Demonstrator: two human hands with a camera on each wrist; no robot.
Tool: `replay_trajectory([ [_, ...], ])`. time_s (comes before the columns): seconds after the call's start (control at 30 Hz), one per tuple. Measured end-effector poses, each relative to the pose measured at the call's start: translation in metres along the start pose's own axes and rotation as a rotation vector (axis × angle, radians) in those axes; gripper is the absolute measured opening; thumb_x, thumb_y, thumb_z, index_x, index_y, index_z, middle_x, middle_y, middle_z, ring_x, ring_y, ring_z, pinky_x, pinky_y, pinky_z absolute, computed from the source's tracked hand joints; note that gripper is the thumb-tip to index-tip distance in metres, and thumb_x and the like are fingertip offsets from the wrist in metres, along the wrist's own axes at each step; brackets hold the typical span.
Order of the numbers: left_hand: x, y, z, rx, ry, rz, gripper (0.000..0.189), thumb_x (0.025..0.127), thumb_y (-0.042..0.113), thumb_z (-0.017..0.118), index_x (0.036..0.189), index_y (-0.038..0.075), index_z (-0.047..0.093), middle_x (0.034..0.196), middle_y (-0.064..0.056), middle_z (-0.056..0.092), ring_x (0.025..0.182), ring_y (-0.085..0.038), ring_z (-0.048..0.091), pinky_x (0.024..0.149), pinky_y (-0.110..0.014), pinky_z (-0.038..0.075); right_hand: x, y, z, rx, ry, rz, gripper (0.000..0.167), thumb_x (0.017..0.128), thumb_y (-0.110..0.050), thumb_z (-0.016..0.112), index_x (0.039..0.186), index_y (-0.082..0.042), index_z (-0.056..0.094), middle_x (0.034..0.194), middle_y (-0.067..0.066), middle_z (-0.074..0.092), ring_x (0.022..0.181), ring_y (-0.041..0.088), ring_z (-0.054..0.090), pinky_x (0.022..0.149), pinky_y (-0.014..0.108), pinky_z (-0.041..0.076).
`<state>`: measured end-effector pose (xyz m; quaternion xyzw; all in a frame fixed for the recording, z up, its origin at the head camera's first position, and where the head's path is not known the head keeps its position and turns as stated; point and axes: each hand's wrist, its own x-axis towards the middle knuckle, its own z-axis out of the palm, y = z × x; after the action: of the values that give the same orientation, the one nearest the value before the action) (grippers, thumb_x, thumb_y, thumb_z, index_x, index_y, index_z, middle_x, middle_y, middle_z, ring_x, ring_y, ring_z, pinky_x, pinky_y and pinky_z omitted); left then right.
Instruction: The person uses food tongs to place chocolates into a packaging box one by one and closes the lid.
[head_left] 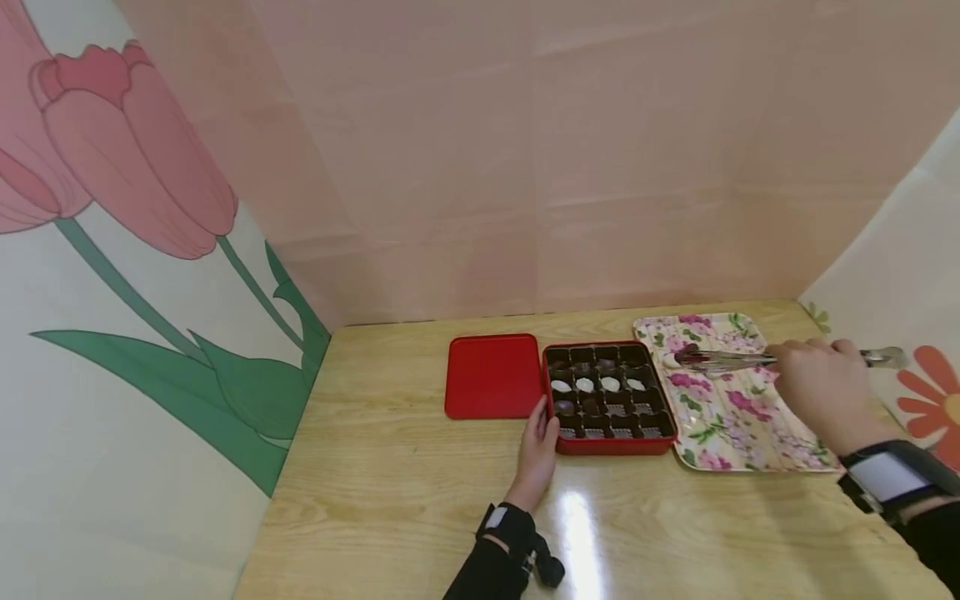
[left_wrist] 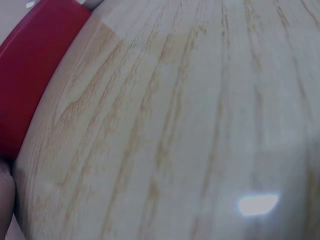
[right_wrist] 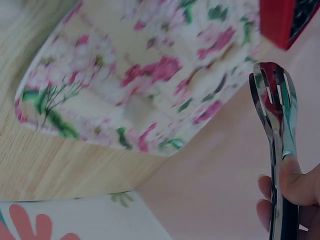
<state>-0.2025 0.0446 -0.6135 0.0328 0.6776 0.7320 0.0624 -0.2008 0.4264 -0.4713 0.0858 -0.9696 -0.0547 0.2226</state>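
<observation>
My right hand [head_left: 823,392] grips metal serving tongs [head_left: 727,361], held over the floral tray [head_left: 757,450]. Between the tongs' slotted tips sits a small dark-red piece [right_wrist: 270,87], seen in the right wrist view too. At the left side of a red box [head_left: 615,447] my left hand [head_left: 537,454] rests with its fingers extended along the wall, thumb near the front corner. Inside, a black divided insert holds a row of white pieces [head_left: 585,385] and several dark ones [head_left: 565,407]; the compartments nearest me are empty. In the left wrist view only a fingertip shows beside the red wall [left_wrist: 40,65].
A flat red lid [head_left: 492,377] lies left of the box, close against it. On the tray, pale pieces partly blend into the flower print. Behind the wooden table [head_left: 375,467] stands a pink backdrop [head_left: 450,167], with printed flower panels on both sides.
</observation>
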Motion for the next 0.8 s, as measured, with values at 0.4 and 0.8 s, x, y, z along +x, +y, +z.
replay_trajectory([
  [0.4, -0.002, 0.003, 0.001, -0.006, 0.017, -0.002, 0.051, 0.107, 0.026, 0.048, 0.155, 0.015, 0.035, 0.158, -0.013, 0.03, 0.144, -0.03, 0.03, 0.115, -0.04, 0.033, -0.007, -0.077, -0.027, 0.04, 0.102, -0.284, 0.035, 0.056, 0.0, 0.082, 0.089, 0.0, 0.073, 0.081, 0.014, 0.07, 0.068, 0.032, 0.063, 0.062, 0.048, 0.046],
  [0.8, -0.002, 0.001, 0.001, -0.005, 0.018, -0.009, 0.051, 0.107, 0.027, 0.048, 0.155, 0.018, 0.035, 0.158, -0.012, 0.03, 0.144, -0.029, 0.03, 0.114, -0.04, 0.033, 0.01, -0.11, -0.023, 0.0, 0.087, -0.335, 0.026, 0.058, -0.002, 0.085, 0.081, -0.002, 0.071, 0.072, 0.01, 0.066, 0.064, 0.03, 0.06, 0.055, 0.042, 0.043],
])
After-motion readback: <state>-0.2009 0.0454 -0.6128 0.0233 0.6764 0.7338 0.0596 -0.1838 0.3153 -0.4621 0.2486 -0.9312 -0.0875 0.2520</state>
